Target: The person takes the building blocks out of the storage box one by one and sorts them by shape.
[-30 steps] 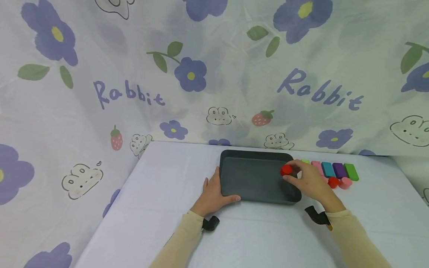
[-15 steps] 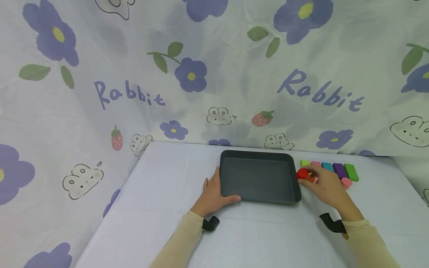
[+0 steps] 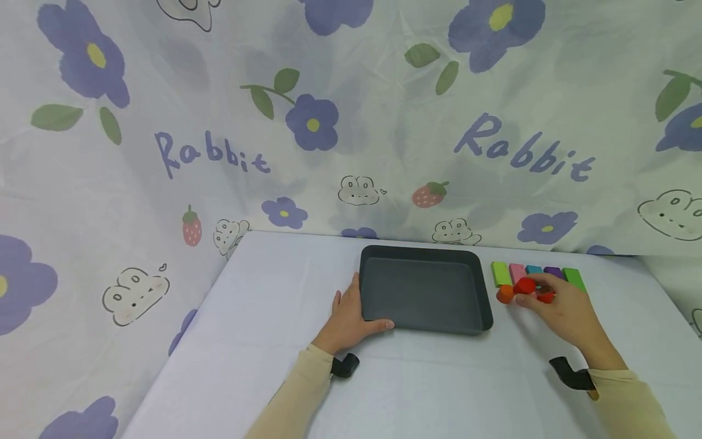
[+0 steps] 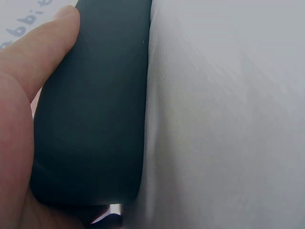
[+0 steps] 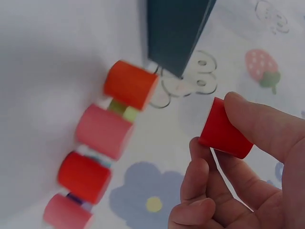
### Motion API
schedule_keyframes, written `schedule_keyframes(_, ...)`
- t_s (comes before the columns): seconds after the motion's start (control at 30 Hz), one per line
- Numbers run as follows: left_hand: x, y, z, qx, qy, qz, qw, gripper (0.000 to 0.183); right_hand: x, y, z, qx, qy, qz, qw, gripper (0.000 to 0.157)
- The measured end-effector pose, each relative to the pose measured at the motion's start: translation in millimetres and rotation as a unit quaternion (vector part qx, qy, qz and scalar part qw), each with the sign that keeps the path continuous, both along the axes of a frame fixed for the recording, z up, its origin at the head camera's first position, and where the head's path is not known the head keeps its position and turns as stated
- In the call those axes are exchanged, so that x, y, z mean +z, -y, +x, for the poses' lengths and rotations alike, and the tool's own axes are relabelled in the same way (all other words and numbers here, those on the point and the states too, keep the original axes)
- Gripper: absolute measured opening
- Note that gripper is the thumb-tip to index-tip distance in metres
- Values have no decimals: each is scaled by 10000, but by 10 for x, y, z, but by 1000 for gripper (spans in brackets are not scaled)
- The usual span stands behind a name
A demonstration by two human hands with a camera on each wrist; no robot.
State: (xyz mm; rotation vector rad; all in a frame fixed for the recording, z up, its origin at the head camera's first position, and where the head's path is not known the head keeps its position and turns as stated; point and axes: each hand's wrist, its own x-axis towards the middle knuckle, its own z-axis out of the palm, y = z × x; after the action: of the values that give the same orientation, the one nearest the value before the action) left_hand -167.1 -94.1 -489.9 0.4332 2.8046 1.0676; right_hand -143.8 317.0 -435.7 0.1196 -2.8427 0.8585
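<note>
In the head view my left hand [image 3: 347, 320] lies against the near left corner of a dark grey rectangular tray [image 3: 422, 296], fingers straight along its side. Its thumb touches the tray's near wall [image 4: 93, 109] in the left wrist view. My right hand [image 3: 570, 314], to the right of the tray, pinches a red cylinder [image 5: 226, 130] between thumb and fingers. In the right wrist view this cylinder is raised beside a row of others: orange [image 5: 131, 86], pink [image 5: 105, 131], red [image 5: 85, 176] and another pink [image 5: 67, 212]. The right hand partly hides this row in the head view.
Behind the cylinders stands a row of flat blocks, among them a yellow-green block [image 3: 500, 274], a pink block [image 3: 517, 272] and a green block [image 3: 574, 278]. A white cloth [image 3: 439, 390] covers the table. A patterned curtain [image 3: 384, 122] hangs at the back.
My right hand has carried the red cylinder rightward, from over the tray's right side to over the row of cylinders. The left hand and tray have stayed put.
</note>
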Motion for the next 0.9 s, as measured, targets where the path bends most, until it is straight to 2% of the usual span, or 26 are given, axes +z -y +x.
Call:
schedule_keyframes(0.23, -9, 5, 11, 11, 18, 16, 10000, 130, -64, -183, 22, -400, 256, 64, 9988, 61)
schedule_keyframes(0.53, -6, 10, 14, 0, 35, 78, 10000, 129, -127, -397, 65, -655, 105, 200, 9976, 52)
schedule_keyframes(0.77, -18, 7, 12, 3, 0, 51, 10000, 129, -151, -542, 59, -961, 358, 312, 9942, 59)
schedule_keyframes(0.9, -16, 6, 16, -5, -17, 39, 10000, 129, -172, -616, 57, -1031, 326, 366, 9935, 60)
